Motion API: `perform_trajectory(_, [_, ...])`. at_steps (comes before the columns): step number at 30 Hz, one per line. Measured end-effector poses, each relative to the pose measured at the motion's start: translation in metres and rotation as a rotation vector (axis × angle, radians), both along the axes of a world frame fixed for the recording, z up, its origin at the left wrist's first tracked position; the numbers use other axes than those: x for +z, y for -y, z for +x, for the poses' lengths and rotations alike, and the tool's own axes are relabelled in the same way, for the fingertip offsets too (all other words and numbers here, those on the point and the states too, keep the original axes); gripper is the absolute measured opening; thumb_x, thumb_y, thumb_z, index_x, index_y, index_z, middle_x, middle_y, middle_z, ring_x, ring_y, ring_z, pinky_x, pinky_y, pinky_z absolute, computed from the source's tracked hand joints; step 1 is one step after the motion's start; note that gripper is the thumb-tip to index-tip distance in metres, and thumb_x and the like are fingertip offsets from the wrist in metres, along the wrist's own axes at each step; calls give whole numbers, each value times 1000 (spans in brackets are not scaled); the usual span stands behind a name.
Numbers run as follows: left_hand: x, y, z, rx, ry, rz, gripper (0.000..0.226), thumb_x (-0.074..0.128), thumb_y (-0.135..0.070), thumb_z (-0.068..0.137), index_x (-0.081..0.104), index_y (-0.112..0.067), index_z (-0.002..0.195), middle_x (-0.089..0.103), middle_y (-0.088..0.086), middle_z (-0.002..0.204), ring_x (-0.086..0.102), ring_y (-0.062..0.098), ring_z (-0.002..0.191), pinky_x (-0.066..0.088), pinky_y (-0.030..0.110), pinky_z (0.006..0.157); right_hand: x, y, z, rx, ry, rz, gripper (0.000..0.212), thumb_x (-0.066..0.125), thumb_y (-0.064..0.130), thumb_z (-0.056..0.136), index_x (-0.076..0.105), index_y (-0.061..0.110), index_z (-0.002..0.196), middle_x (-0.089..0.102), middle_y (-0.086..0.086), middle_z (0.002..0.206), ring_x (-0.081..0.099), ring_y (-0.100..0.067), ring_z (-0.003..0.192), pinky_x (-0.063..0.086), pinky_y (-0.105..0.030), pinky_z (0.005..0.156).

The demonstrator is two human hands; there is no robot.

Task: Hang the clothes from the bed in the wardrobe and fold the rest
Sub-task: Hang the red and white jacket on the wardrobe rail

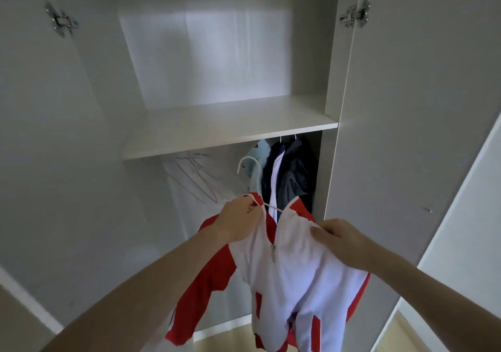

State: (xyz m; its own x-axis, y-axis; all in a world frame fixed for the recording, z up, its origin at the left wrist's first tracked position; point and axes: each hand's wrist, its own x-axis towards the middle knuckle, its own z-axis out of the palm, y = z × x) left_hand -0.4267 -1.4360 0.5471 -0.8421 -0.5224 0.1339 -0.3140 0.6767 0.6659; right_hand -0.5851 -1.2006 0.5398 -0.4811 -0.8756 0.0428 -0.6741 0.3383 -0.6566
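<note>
A white jacket with red sleeves [292, 275] hangs on a white wire hanger [250, 163] in front of the open wardrobe [225, 132]. My left hand [238, 220] grips the hanger and the jacket's left shoulder at the collar. My right hand [341, 239] pinches the jacket's right shoulder. The hanger's hook rises above my left hand, below the shelf. The jacket's zip is partly open at the neck. The rail is hidden behind the shelf edge.
Under the shelf hang dark jackets [292, 173] and a light blue garment [259, 156] on the right, and several empty wire hangers [198, 178] on the left. Both wardrobe doors [406, 107] stand open. Wooden floor [379, 341] shows at the bottom right.
</note>
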Motion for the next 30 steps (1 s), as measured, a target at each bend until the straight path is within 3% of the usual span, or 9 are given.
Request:
perform_trajectory(5, [-2, -10, -24, -189, 30, 157, 33, 50, -46, 74, 38, -17, 65, 44, 3, 66, 42, 20, 65, 41, 43, 72, -8, 30, 2, -13, -17, -15, 53, 41, 48, 101, 43, 5, 70, 37, 7, 61, 36, -9, 57, 32, -33, 59])
perform_trajectory(9, [-18, -1, -44, -296, 109, 42, 86, 71, -80, 72, 54, 4, 78, 51, 24, 68, 50, 38, 59, 46, 46, 57, -19, 53, 0, -63, -29, 15, 43, 46, 26, 103, 36, 19, 61, 38, 7, 55, 34, -8, 51, 32, -34, 57])
perform_trajectory(11, [-27, 5, -48, -251, 45, 36, 89, 67, -86, 69, 58, 1, 82, 52, 21, 67, 51, 34, 58, 46, 47, 56, -18, 62, -5, -54, -47, 50, 42, 46, 25, 104, 40, 22, 63, 43, 7, 56, 38, -7, 52, 35, -33, 58])
perform_trajectory(15, [-36, 28, -67, -232, -27, 90, 43, 65, -67, 87, 65, -27, 71, 53, -2, 57, 53, 13, 49, 49, 35, 49, -7, 72, -27, 46, 78, 30, 29, 52, 22, 105, 56, 21, 76, 50, 13, 66, 46, -6, 64, 39, -28, 66])
perform_trajectory(18, [-39, 49, -80, -243, -51, 95, 48, 59, -49, 96, 44, -22, 59, 36, -4, 49, 36, 7, 44, 31, 25, 48, -1, 63, -55, 107, 107, 80, 19, 56, 20, 104, 66, 22, 89, 59, 6, 77, 51, -3, 71, 43, -25, 73])
perform_trajectory(22, [-54, 84, -104, -164, -64, 241, 49, 58, -33, 102, 48, 1, 69, 40, -1, 52, 39, 13, 47, 31, 30, 50, -18, 54, -81, 46, -25, 151, 40, 48, 34, 108, 54, 15, 74, 55, -5, 71, 48, -5, 65, 46, -33, 74])
perform_trajectory(25, [-61, 91, -123, -204, -30, 176, 36, 57, -31, 103, 54, -28, 67, 46, -15, 50, 42, 1, 44, 34, 17, 48, -36, 58, -84, -41, 40, 19, 40, 47, 30, 108, 53, 11, 73, 56, -6, 70, 49, -7, 64, 46, -30, 72])
perform_trajectory(27, [-59, 95, -137, -313, 33, 76, 25, 59, -36, 102, 58, -47, 80, 58, -24, 71, 56, -6, 65, 42, 10, 59, -49, 64, -93, -105, 67, -34, 40, 49, 27, 107, 53, 11, 71, 54, 0, 64, 49, -6, 62, 45, -25, 69])
perform_trajectory(30, [-62, 120, -151, -369, 147, -72, 18, 66, -41, 95, 54, -45, 108, 55, -11, 114, 54, 13, 113, 44, 28, 98, -71, 73, -99, -150, 97, -32, 39, 47, 28, 108, 61, 7, 77, 63, -6, 71, 58, -15, 69, 48, -29, 74])
